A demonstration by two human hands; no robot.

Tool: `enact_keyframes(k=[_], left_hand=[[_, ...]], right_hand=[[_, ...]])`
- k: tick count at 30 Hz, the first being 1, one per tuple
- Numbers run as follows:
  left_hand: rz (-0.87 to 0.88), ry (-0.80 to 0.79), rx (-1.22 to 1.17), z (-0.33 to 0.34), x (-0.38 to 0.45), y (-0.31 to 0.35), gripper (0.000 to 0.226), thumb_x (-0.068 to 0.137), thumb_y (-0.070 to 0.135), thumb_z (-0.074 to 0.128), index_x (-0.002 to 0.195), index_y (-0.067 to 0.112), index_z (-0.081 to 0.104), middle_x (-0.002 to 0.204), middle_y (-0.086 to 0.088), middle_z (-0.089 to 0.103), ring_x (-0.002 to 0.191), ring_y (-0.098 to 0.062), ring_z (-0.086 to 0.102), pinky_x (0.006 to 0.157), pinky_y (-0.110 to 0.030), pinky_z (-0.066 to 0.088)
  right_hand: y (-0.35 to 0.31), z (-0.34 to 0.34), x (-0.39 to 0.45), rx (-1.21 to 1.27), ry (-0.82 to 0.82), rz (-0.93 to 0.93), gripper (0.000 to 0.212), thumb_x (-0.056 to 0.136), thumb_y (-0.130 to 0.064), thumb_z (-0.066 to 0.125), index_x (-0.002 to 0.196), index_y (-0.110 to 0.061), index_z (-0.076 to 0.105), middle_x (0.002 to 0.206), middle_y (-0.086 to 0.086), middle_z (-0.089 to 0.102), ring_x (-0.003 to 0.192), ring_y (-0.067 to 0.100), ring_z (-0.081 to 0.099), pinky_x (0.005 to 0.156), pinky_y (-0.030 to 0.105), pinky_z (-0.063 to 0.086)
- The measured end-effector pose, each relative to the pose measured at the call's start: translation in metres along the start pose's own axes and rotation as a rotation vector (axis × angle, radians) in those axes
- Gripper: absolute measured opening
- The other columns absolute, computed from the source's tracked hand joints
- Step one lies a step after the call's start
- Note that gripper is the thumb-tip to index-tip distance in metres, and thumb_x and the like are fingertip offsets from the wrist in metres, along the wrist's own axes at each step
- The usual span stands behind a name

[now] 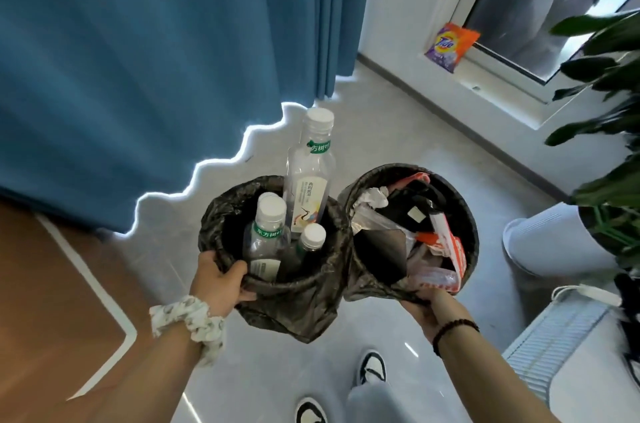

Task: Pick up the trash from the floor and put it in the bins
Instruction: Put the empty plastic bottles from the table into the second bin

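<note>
The left hand (221,280) grips the near rim of the left bin (332,215), thumb inside the liner; three clear bottles (306,177) stand in it. The right hand (431,305) clamps the near rim of the right bin (472,222), touching it on the right, full of wrappers (446,242), seemingly plastic. Both hang above the floor (398,132).

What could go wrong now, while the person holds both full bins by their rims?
1. The tall bottle sticks far above the left bin, so it may tip out if that bin tilts.
2. The right bin is heaped with wrappers up to its rim; loose pieces may spill.
3. The left hand and right hand each grip only the bag-covered rim, so the liner could slip.
</note>
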State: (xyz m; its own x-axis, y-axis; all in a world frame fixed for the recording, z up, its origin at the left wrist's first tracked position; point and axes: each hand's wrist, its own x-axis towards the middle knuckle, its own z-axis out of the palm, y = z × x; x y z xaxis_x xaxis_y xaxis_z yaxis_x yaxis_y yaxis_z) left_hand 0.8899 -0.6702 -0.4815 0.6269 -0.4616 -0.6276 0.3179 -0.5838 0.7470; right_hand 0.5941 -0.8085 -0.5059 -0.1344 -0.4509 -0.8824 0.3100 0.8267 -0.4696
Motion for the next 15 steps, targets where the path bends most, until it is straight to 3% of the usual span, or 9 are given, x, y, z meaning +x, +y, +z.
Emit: enact_keyframes(k=[3,8,11,15], left_hand=[[0.003,-0.014,0.011,0.004,0.012,0.035,0.035,0.087,0.007,0.055,0.12,0.004,0.045,0.108,-0.026,0.06,0.065,-0.038,0.07,0.061,-0.046,0.059],[-0.007,0.007,-0.013,0.031,0.048,0.095,0.028,0.088,0.004,0.054,0.113,0.01,0.044,0.114,-0.023,0.055,0.086,-0.044,0.065,0.069,-0.057,0.056],[0.026,-0.019,-0.002,0.058,0.067,0.124,0.036,0.089,0.002,0.052,0.122,0.014,0.043,0.115,-0.018,0.056,0.095,-0.038,0.063,0.07,-0.049,0.058],[0.06,-0.04,0.057,0.097,0.092,0.166,0.046,0.089,0.008,0.055,0.132,0.016,0.039,0.119,-0.017,0.058,0.095,-0.034,0.064,0.067,-0.04,0.059]], right_hand=[[-0.025,0.011,-0.012,0.001,-0.038,0.003,0.025,0.086,0.014,0.042,0.11,0.008,0.051,0.087,0.02,0.062,0.076,0.033,0.061,0.046,0.034,0.057],[-0.082,0.039,-0.005,-0.04,-0.009,0.013,0.025,0.086,0.015,0.042,0.109,0.008,0.049,0.086,0.02,0.061,0.075,0.035,0.059,0.045,0.034,0.057],[-0.121,0.056,0.013,-0.052,0.03,0.041,0.029,0.085,0.015,0.041,0.112,0.011,0.05,0.091,0.022,0.062,0.074,0.037,0.06,0.041,0.036,0.055],[-0.172,0.084,0.029,-0.065,0.07,0.052,0.031,0.083,0.015,0.04,0.112,0.013,0.05,0.078,0.026,0.065,0.076,0.039,0.062,0.044,0.041,0.056]])
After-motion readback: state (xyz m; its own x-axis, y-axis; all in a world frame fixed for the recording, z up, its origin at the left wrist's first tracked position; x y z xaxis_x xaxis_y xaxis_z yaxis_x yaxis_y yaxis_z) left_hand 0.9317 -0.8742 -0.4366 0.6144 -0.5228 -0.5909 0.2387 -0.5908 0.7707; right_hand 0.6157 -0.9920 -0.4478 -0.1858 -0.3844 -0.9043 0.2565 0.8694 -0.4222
